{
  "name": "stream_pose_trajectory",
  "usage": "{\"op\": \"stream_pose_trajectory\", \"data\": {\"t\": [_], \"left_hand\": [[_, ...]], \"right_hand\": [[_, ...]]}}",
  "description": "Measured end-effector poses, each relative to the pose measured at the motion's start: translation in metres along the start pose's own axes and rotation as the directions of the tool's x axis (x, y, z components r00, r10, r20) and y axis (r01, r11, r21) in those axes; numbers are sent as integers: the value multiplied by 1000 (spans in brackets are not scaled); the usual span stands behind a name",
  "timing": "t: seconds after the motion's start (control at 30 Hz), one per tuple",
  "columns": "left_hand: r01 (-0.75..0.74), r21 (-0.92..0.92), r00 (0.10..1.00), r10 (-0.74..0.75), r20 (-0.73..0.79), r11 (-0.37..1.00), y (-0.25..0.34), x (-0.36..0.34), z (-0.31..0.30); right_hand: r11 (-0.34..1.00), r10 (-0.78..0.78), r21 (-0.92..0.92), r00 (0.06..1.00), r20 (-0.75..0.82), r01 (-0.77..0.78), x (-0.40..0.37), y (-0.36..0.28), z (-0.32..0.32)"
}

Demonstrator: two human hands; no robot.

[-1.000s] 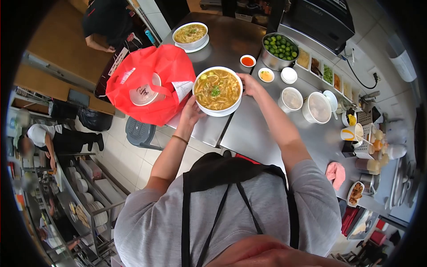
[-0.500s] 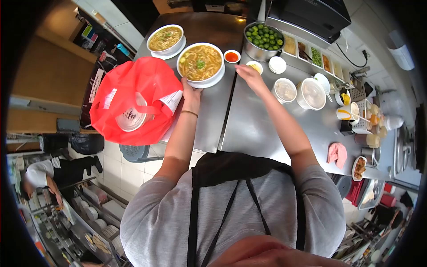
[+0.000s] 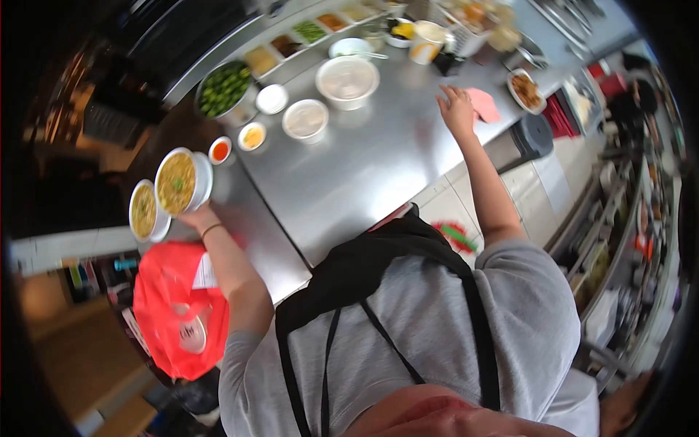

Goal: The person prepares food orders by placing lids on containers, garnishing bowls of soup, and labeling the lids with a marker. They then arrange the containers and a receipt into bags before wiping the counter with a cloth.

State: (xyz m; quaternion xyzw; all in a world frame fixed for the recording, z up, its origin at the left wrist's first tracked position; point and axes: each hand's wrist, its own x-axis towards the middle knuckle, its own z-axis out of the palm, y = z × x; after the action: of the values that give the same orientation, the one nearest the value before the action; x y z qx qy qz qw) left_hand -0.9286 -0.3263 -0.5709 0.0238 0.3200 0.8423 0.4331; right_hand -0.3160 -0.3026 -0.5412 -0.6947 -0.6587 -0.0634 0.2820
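Observation:
A white bowl of noodle soup (image 3: 177,182) with chopped greens on top stands on a white saucer (image 3: 207,182) at the left of the steel counter. My left hand (image 3: 198,217) grips its near side, with the fingers partly hidden by the bowl and saucer. Behind it, a second bowl of noodle soup (image 3: 143,209) stands close by. Over the right part of the counter, my right hand (image 3: 456,111) is open, fingers spread and slightly bent. Its fingers are right beside a folded pink cloth (image 3: 485,106) near the counter's front edge.
A red bag (image 3: 171,306) sits left of my left forearm. Small dishes of red sauce (image 3: 220,151) and yellow condiment (image 3: 252,137), lidded tubs (image 3: 347,81) and a pot of green limes (image 3: 224,91) line the back. A dish of brown food (image 3: 526,91) is far right.
The view has swung to the right. My right hand has gone from beside the small sauce dishes across to the pink cloth. My left hand stays at the same soup bowl.

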Motion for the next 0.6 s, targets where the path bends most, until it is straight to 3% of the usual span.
{"op": "stream_pose_trajectory", "data": {"t": [0.03, 0.07, 0.13, 0.17, 0.23, 0.27, 0.3, 0.33, 0.37, 0.4, 0.43, 0.47, 0.5, 0.53, 0.57, 0.6], "left_hand": [[-22, 31, 999, 24, -48, 999, -1, 5, -3], [-11, 19, 1000, 12, -24, 1000, -1, 27, -24], [-5, 15, 999, 4, 55, 1000, 1, 43, -53], [-15, 97, 1000, 15, 7, 995, 4, 34, -49], [-86, 279, 943, 168, -287, 956, -2, -46, 9], [-92, 350, 921, 214, -326, 932, -3, -53, 7], [-108, 368, 876, 263, -404, 924, -8, -79, 28], [-102, 376, 878, 261, -400, 921, -20, -95, 34], [-161, 535, 904, 341, -257, 830, -27, -108, 38], [-235, 667, 913, 395, -98, 707, -38, -123, 44], [-294, 695, 917, 398, 13, 656, -60, -158, 74], [-307, 675, 942, 314, 117, 671, -84, -172, 84], [-314, 653, 949, 226, 219, 689, -110, -186, 93], [-310, 663, 942, 128, 310, 681, -142, -204, 109], [-306, 675, 919, 25, 393, 672, -178, -222, 129], [-252, 694, 901, -98, 423, 675, -214, -239, 149]], "right_hand": [[978, 49, -203, 998, -28, -54, -2, 27, 0], [973, 72, -218, 996, -51, -82, -5, 45, -7], [855, 270, -504, 934, 232, -123, -11, 76, -13], [865, 306, -473, 924, 229, -169, -18, 124, 15], [842, 365, -482, 914, 178, -242, -12, 157, 21], [823, 409, -486, 901, 147, -295, -9, 173, 25], [861, 439, -389, 865, 243, -327, 1, 201, 42], [873, 399, -361, 906, 141, -328, 8, 217, 64], [881, 419, -306, 895, 152, -360, 18, 199, 60], [888, 333, -358, 940, 67, -289, 21, 192, 80], [920, 54, -389, 998, -13, -55, 11, 155, 70], [995, 67, -76, 994, 81, -60, 7, 123, 67], [994, -86, 66, 996, 27, 84, -12, 102, 77], [914, -318, 257, 948, -30, 315, -38, 86, 88], [645, -401, 752, 898, 179, 138, -59, 68, 91], [559, -576, 769, 812, 91, 310, -76, 44, 69]]}}
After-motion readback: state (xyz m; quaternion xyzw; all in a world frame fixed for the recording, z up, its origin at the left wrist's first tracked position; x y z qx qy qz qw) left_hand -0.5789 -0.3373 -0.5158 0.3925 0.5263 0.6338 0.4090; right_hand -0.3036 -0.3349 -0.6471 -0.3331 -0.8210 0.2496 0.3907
